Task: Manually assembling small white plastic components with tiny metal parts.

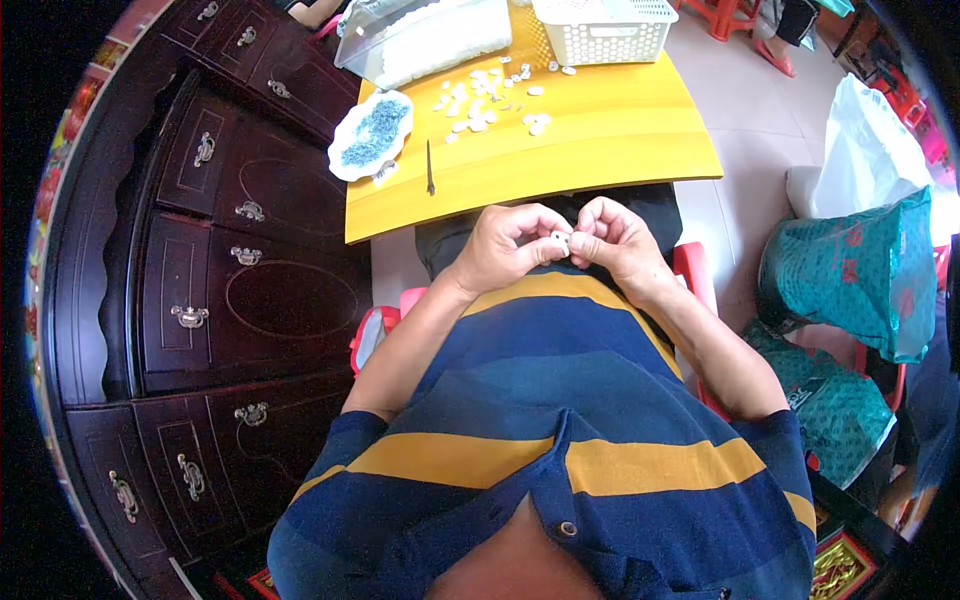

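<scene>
My left hand [505, 247] and my right hand [615, 243] meet in front of my chest, just below the near edge of the yellow table [600, 140]. Together their fingertips pinch a small white piece [560, 238], mostly hidden by the fingers. Several similar small white pieces [490, 100] lie scattered on the far part of the table. A thin dark pointed tool [430, 168] lies on the table to the left, apart from both hands.
A white dish of blue-grey bits [370, 135] sits at the table's left edge. A clear plastic box [425, 38] and a white basket [605, 30] stand at the back. A dark wooden cabinet [210, 270] fills the left. Green bags [850, 280] stand right.
</scene>
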A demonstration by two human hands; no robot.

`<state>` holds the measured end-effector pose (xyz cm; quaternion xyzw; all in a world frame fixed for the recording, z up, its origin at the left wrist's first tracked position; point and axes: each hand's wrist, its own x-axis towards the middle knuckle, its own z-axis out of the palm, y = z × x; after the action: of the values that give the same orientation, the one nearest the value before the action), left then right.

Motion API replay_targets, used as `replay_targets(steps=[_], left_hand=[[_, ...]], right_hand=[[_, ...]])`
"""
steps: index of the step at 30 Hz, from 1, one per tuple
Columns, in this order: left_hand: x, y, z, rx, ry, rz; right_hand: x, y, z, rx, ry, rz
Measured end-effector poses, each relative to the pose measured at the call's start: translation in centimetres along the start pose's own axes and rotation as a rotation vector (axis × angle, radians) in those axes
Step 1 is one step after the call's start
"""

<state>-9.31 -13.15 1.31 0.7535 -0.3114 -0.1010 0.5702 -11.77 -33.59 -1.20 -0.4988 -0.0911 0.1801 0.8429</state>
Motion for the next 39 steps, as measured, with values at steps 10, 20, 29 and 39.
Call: replay_targets(steps=[10,20,29,39], left_hand=[[-0.05,-0.27,0.19,-0.093,0.018,-0.051],[-0.07,-0.38,0.26,0.06,0.016,0.016],[0.08,-0.33,0.7,-0.017,0.081,0.043],[0.08,-0.23,0.74,0.065,0.071,0.073]], right_hand=[[0.02,-0.33,0.12,0.017,0.014,-0.004],[-0.03,0.36,-0.29,-0.019,0.013,0.001],[0.04,0.2,-0.31,0.004,0.017,-0.022],[-0.04,0.51,-0.52,0.01,0.009,0.007]])
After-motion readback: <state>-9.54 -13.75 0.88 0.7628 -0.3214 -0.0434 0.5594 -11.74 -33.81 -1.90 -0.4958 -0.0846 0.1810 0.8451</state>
